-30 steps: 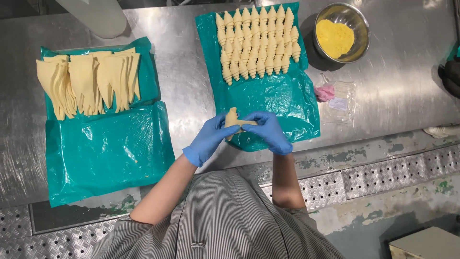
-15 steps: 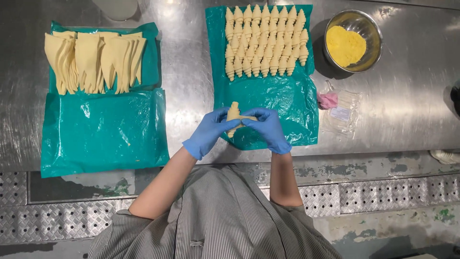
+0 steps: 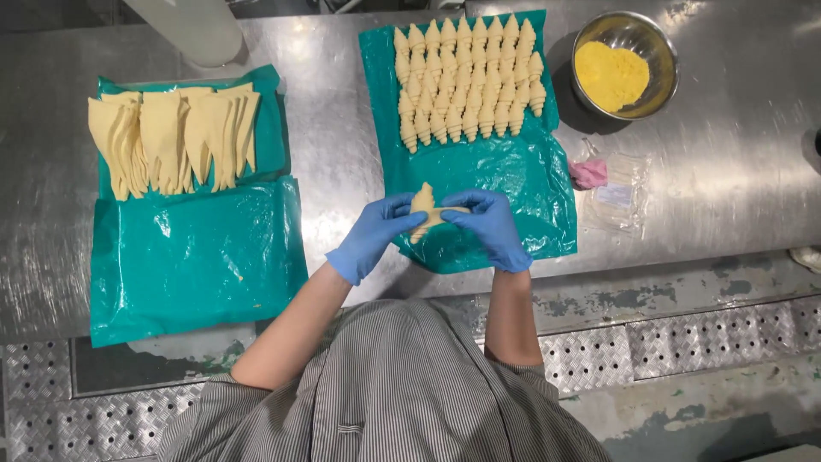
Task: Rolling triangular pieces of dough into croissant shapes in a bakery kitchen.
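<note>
A pale, half-rolled piece of raw pastry dough [image 3: 424, 210] sits between both hands, just above the near edge of the right-hand teal plastic sheet [image 3: 505, 184] on the steel worktable [image 3: 342, 145]. In the head view, the one view there is, the left hand in its blue glove [image 3: 375, 233] cups the dough from the left and the right hand, also gloved in blue [image 3: 489, 224], closes on it from the right, fingers curled narrow around it, so that each side is pinched and the pointed tip stands up between the thumbs. Held this way the piece appears gripped at both ends at once, which suits shaping it; whether it rests on the sheet or is lifted just clear I cannot tell.

Further back on the same sheet lie tight rows of finished rolled dough pieces [image 3: 466, 77], all pointing the same way, with bare plastic between them and the hands. To the left, well apart, a second teal plastic sheet [image 3: 192, 257] carries a fanned stack of flat cut dough triangles [image 3: 171, 137] at its far end, its near half bare. At the far right stands a round metal bowl of yellow powder or crumb [image 3: 624, 73], and near it a small clear bag with something pink [image 3: 603, 175]. Nothing lies between the hands and the rows. The person's striped shirt [image 3: 385, 393] fills the bottom of the view.
</note>
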